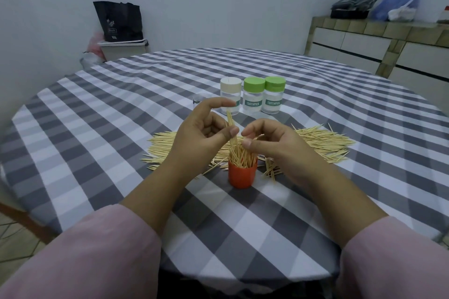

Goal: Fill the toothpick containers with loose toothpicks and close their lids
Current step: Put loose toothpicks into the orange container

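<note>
An orange container (242, 175) stands open on the checked tablecloth, packed with upright toothpicks. My left hand (198, 130) pinches a small bunch of toothpicks (230, 124) that stands tall above the container. Just right of the bunch, my right hand (266, 141) hovers with its fingers curled, the fingertips close to the toothpick tops. A wide pile of loose toothpicks (320, 141) lies behind the container. Farther back stand three clear containers: one with a white lid (230, 94), two with green lids (254, 98) (274, 97).
The round table (121, 109) carries a grey and white checked cloth. A small clear lid-like piece (198, 99) lies behind my left hand. A bin with a black bag (119, 31) stands at the far left, a tiled counter (388, 41) at the right.
</note>
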